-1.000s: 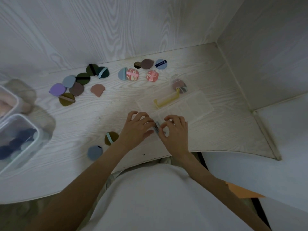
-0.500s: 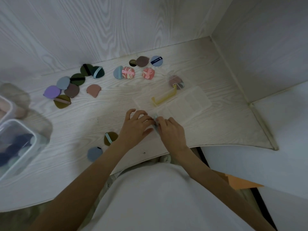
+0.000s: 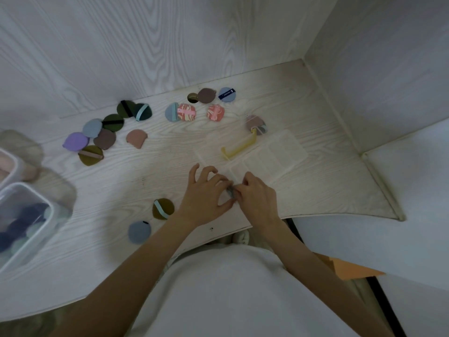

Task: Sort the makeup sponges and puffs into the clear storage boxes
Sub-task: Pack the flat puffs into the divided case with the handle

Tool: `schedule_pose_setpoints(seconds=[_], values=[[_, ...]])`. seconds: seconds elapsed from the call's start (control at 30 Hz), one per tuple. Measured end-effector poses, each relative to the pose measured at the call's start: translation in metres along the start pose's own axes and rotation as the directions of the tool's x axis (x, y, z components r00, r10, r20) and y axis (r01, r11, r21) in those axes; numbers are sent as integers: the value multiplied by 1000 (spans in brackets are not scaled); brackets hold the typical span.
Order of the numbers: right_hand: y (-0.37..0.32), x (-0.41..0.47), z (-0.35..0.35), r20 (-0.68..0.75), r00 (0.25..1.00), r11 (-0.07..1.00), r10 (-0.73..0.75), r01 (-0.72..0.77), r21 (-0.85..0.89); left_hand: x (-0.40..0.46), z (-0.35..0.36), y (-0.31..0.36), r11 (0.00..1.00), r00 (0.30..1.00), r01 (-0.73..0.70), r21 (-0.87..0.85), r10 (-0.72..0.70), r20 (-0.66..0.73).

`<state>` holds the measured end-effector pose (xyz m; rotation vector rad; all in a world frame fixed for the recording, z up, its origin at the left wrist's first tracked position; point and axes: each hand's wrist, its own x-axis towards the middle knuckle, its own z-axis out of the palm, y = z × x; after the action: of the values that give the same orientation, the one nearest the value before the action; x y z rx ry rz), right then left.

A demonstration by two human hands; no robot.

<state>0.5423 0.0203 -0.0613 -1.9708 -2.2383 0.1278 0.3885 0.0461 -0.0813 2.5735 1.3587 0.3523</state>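
My left hand (image 3: 206, 193) and my right hand (image 3: 257, 195) meet at the near corner of a flat clear storage box (image 3: 272, 156) with a yellow handle (image 3: 239, 147). Both pinch a small grey piece (image 3: 230, 190) at that corner; what it is I cannot tell. Several puffs lie along the back of the table: an olive and purple group (image 3: 97, 135) at the left, pink patterned ones (image 3: 185, 112) in the middle, a blue one (image 3: 227, 94) further right. An olive puff (image 3: 162, 208) and a grey-blue puff (image 3: 139, 231) lie beside my left wrist.
Two clear tubs stand at the left edge: the nearer tub (image 3: 21, 224) holds dark blue puffs, the farther tub (image 3: 7, 166) holds pink ones. White walls close the back and right. The table's front edge (image 3: 218, 235) runs just below my hands.
My hands have drawn closer together at the box's near corner, and my right fingers have curled in. The view has shifted slightly. The puffs have not moved.
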Motion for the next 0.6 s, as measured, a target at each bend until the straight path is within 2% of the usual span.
schedule_pose_setpoints(seconds=[0.23,0.5,0.6], values=[[28,-1,11,-129,990,971,-54,82,225,0,1,6,997,997,50,57,-53,56],[10,40,1,-2,990,919,-138,128,374,-9,-8,-25,993,994,102,52,-100,-37],[16,88,-11,-34,989,907,-147,149,395,-12,-14,-43,991,991,132,37,-130,-34]])
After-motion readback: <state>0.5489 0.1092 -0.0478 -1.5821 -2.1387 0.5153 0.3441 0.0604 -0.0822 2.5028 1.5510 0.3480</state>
